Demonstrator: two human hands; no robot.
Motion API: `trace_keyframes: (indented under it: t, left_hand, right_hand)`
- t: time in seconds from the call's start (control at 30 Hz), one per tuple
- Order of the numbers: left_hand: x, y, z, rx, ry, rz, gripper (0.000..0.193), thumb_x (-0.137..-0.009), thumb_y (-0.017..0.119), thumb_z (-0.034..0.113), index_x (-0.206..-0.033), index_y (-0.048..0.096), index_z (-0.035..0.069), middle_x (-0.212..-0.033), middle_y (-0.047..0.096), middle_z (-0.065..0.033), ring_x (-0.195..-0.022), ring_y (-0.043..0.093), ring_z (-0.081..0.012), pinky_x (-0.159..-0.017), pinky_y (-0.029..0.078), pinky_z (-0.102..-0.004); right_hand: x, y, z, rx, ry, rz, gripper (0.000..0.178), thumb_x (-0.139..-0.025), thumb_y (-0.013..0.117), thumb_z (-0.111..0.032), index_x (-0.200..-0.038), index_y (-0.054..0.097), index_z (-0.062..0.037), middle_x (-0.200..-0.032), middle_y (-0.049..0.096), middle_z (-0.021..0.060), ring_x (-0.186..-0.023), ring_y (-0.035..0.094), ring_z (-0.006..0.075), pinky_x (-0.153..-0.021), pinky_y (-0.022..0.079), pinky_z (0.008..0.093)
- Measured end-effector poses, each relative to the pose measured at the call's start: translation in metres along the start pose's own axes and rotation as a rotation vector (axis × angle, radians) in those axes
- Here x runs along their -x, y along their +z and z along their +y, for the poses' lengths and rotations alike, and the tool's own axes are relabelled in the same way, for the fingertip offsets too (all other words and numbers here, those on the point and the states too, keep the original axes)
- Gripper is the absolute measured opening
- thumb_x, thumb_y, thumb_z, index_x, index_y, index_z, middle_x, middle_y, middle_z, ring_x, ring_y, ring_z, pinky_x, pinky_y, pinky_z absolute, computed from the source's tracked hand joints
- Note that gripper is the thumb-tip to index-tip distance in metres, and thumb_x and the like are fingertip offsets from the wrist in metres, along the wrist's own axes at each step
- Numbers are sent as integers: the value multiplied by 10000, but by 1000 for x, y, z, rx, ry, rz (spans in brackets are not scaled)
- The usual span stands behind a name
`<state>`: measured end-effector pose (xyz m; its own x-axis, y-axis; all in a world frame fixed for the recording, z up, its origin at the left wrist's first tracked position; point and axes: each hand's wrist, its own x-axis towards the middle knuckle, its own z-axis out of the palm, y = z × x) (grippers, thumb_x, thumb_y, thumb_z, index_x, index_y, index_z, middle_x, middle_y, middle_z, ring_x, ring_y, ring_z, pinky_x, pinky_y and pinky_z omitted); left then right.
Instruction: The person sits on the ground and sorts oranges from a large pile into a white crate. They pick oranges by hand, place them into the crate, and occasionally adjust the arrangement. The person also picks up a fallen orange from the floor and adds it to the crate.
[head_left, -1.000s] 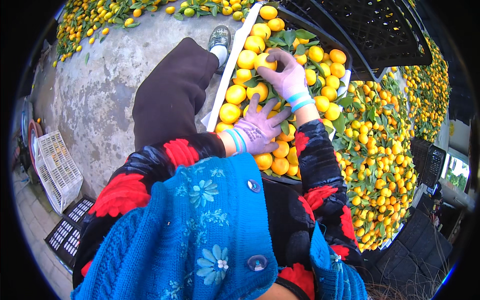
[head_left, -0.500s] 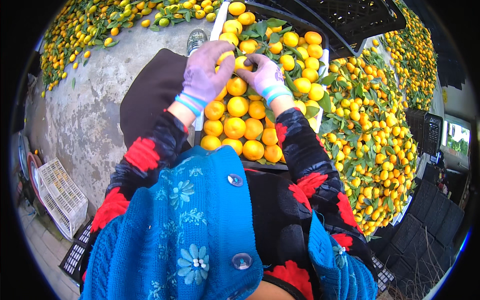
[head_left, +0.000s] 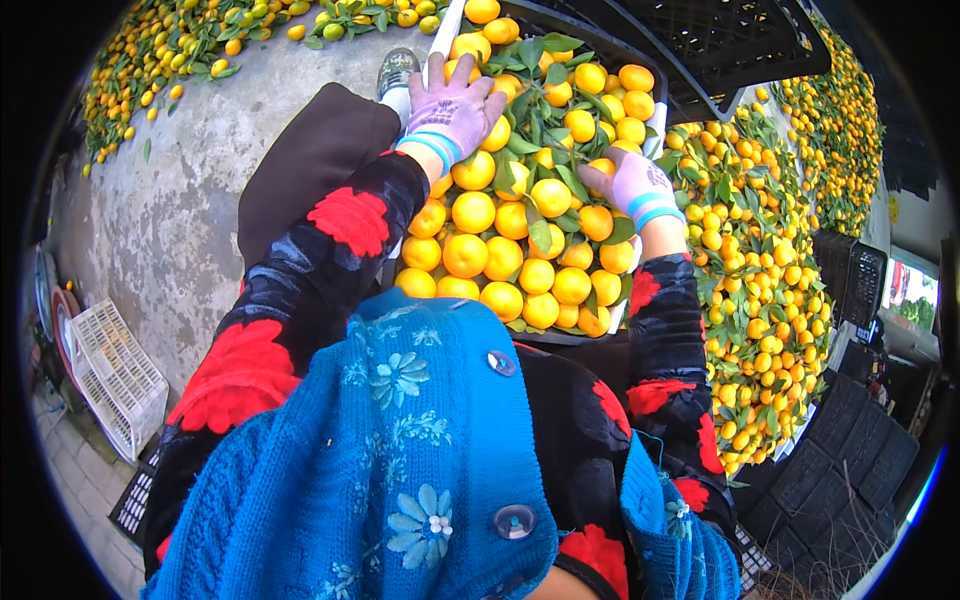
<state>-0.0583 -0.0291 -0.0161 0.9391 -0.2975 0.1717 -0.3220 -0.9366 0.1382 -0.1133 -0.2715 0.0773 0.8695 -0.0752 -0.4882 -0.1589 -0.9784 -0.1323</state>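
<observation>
— Over the heaped crate, where do the hands sit?

— The left hand [head_left: 452,108], in a purple knit glove with a blue cuff, lies palm-down with fingers spread flat on the tangerines [head_left: 520,240] near the far left corner. Whether it grips a fruit underneath, I cannot tell; the palm hides it.

— And the other?

— The right hand [head_left: 632,187], gloved the same, is curled around one tangerine [head_left: 603,170] at the crate's right side, fingers closed on it among the leaves [head_left: 545,160].

— What holds the fruit?

— A black plastic crate [head_left: 640,62] with a pale liner edge; its near rim is hidden behind the blue knitted cardigan [head_left: 420,440]. The fruit is smooth, round, orange-yellow, with glossy green leaves mixed in.

— Around it?

— A second black lattice crate [head_left: 750,35] beyond, cut off by the top edge. Loose piles of leafy tangerines [head_left: 760,270] lie to the right, more [head_left: 170,45] on the rough concrete floor [head_left: 170,210] upper left. A white plastic basket [head_left: 110,375] lies lower left. One grey shoe [head_left: 395,70] shows by the crate; the leg is a dark blur.
</observation>
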Motion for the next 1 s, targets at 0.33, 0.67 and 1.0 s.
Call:
trace_keyframes:
  t: [0.33, 0.67, 1.0]
  left_hand:
    - [2, 0, 0, 53, -20, 9, 372, -940, 464, 451, -1188, 641, 238, -1451, 449, -98, -1354, 322, -404, -1045, 279, -618]
    - [3, 2, 0, 42, -3, 18, 333, -954, 453, 428, -1152, 648, 246, -1448, 452, -102, -1360, 321, -388, -1047, 285, -604]
    - [3, -1, 6, -5, -9, -1, 332, -935, 502, 416, -1153, 646, 212, -1436, 452, -106, -1363, 320, -345, -1030, 276, -613]
  right_hand:
    - [9, 23, 0, -105, -72, 127, 616, -788, 669, -430, -1300, 576, -103, -1256, 599, 213, -1117, 599, 363, -959, 468, 425]
    - [11, 42, -10, -18, -329, 811, 262, -789, 671, -239, -1000, 675, -84, -1027, 679, 94, -1039, 596, 303, -932, 428, 457]
    - [-13, 88, -30, 27, -572, 627, 266, -831, 594, -328, -983, 714, -146, -1157, 666, 68, -1060, 597, 279, -904, 423, 498]
